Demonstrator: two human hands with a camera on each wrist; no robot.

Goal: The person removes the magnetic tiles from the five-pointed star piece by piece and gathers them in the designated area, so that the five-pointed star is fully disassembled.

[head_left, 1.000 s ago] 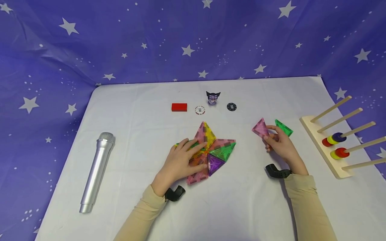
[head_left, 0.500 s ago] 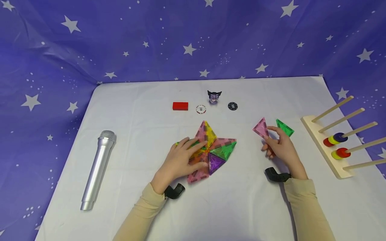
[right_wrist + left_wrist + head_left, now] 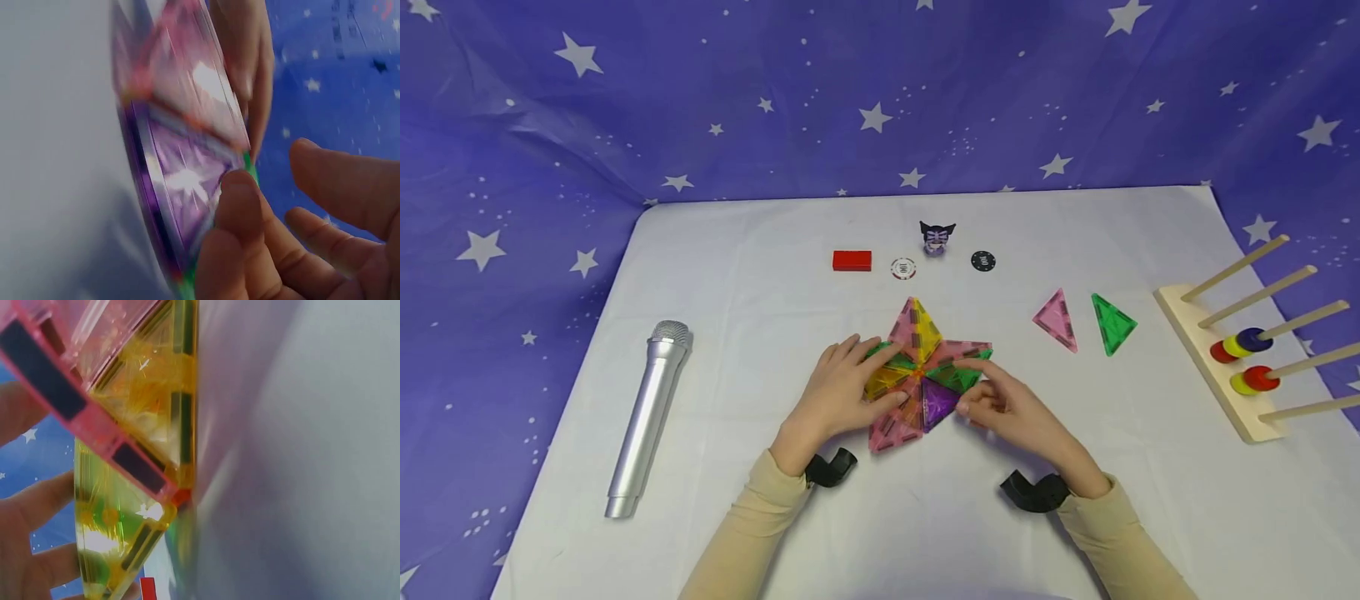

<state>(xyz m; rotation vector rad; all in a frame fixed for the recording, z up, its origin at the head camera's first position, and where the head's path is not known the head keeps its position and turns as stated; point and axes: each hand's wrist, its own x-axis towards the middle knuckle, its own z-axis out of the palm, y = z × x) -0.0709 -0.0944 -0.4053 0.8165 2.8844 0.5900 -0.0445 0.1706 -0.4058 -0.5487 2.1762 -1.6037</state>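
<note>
Tiles [image 3: 895, 433] of pink, yellow, green, orange and purple make a star [image 3: 917, 375] on the white surface [image 3: 940, 533], where the person's left hand [image 3: 838, 392] lies with fingers spread over the star's left part, while the right hand [image 3: 1013, 410] is at its right edge, fingers loosely bent and parted, fingertips at the purple tile [image 3: 938, 404]. Right of the star, a pink triangle [image 3: 1057, 321] and a green triangle [image 3: 1111, 325] lie near each other, with the pegboard [image 3: 1186, 317] farther out; beyond the star sit a figurine [image 3: 936, 240] and a red block [image 3: 852, 261], and the silver microphone [image 3: 643, 417] lies well to its left.
</note>
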